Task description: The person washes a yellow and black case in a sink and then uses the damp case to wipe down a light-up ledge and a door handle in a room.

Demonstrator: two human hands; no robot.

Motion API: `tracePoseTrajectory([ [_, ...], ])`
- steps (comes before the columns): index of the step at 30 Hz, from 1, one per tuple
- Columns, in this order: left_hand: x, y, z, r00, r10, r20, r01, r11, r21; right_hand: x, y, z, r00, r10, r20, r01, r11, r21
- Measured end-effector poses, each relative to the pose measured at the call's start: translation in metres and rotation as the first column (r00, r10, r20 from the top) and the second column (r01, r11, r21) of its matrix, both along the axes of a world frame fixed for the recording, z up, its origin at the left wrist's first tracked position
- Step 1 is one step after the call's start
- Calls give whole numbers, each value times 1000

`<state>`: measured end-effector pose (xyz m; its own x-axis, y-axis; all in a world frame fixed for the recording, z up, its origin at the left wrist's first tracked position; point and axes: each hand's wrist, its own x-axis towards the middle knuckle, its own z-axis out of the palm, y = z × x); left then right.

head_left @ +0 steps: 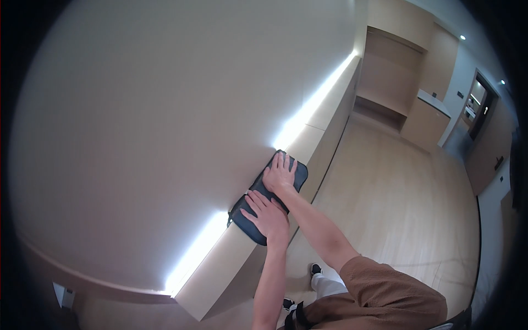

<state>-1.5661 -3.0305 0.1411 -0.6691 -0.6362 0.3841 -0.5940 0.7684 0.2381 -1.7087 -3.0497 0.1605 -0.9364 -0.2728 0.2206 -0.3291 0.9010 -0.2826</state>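
A dark, rounded zip-up case lies flat across a narrow wooden ledge, up against the tall panel. My left hand rests on its nearer half with the fingers spread. On the farther half lies my right hand, palm down, its fingers stretched out. Both hands press on top of the case without wrapping round it. Whatever is inside the case is hidden.
The ledge runs diagonally along a large beige panel, with a bright light strip between them. Wooden floor stretches to the right. Farther off stand an open wardrobe, a low cabinet and a door.
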Motion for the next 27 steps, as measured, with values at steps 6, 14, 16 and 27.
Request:
tracePoseTrajectory([
  [6,0,-2,-4,999,-24,36,25,998,-49,4,-3,-3,997,-39,-60,36,999,-37],
  [14,-4,10,4,996,-62,71,69,992,-108,-3,14,5,991,-55,-121,45,996,-83],
  [16,-5,10,5,995,-76,63,81,992,-93,-3,15,7,990,-56,-130,43,994,-100],
  [27,-11,14,1,994,-61,89,70,992,-105,-9,18,6,982,-75,-171,60,994,-94],
])
